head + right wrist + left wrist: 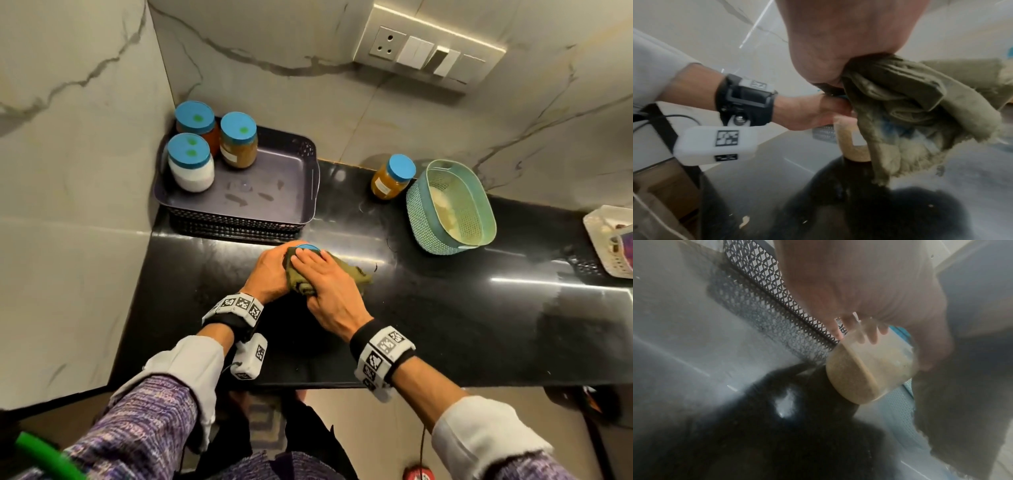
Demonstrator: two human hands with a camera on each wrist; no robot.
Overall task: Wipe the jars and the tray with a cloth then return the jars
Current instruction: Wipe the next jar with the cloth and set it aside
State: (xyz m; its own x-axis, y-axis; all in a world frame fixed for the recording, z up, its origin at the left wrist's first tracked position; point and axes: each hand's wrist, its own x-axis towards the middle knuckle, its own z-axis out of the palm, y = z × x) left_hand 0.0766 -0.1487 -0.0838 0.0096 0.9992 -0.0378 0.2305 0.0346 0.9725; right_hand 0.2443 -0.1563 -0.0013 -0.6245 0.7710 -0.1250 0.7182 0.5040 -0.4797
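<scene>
Now the left hand (270, 274) grips the jar (869, 369), the right hand (325, 287) pressing the cloth (342, 270) around it.

— From my seat, the cloth (329, 270) is olive green with pale frayed edges. What colour are the lids?

— Bright blue on every jar; the three in the tray (274, 192) carry green dots. I see one white jar (191, 171), one orange-red (209, 132), one brown (238, 149).

— And the tray?

— Dark purple-grey, lattice-patterned walls. The jar being wiped (869, 369) is tan; the basket (448, 209) is teal mesh.

— Counter (479, 308)?

— Glossy black, under grey-veined marble walls (68, 137).
</scene>
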